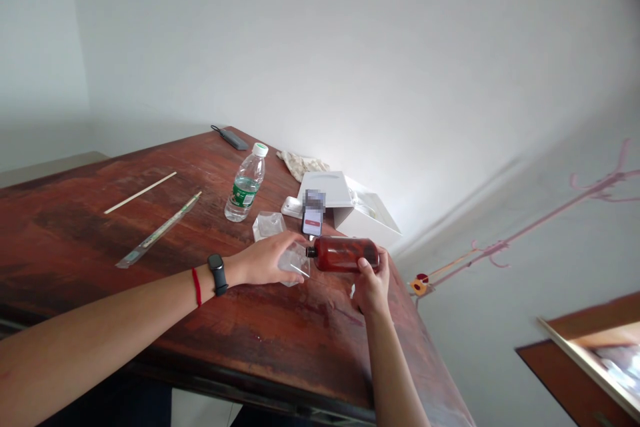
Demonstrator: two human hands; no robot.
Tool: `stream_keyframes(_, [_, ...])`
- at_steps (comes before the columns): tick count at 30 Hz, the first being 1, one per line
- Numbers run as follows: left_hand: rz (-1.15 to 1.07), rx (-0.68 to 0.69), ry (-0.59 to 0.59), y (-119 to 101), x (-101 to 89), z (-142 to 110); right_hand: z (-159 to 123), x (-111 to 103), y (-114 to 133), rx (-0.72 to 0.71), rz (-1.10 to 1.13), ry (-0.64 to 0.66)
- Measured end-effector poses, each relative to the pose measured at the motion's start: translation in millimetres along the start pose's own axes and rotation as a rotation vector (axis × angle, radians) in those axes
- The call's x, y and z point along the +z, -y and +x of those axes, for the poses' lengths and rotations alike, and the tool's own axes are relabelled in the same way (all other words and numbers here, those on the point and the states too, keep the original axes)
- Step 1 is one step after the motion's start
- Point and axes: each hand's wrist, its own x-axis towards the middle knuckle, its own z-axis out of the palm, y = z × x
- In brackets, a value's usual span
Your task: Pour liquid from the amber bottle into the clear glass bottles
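My right hand point(373, 283) is closed around the base end of a reddish-brown bottle point(345, 253). The bottle lies almost level, and its uncapped dark neck points left. Just left of that neck, my left hand point(267, 259) curves round a clear plastic cup point(295, 263), thumb on the near side and fingers on the far side. A second clear plastic container point(267, 221) sits right behind my left hand. Any contents of the cup are too unclear to make out.
Beyond my hands stand a water bottle point(246, 183), a lit phone point(313, 221) and an open white box point(367, 213). A bare stick point(141, 193) and a wrapped stick point(160, 230) lie left on the wooden table point(240, 333). A dark grey case point(231, 138) lies near the far corner.
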Motion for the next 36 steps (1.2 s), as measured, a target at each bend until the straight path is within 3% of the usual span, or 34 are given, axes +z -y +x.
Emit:
stream_keyframes(15, [-0.016,-0.012,-0.013,3,1.4,-1,4,-4,0,-0.028,-0.040,0.041])
stream_keyframes(36, [-0.022,-0.050,0.017,0,-0.7,1,1,7,6,-0.024,-0.006,-0.021])
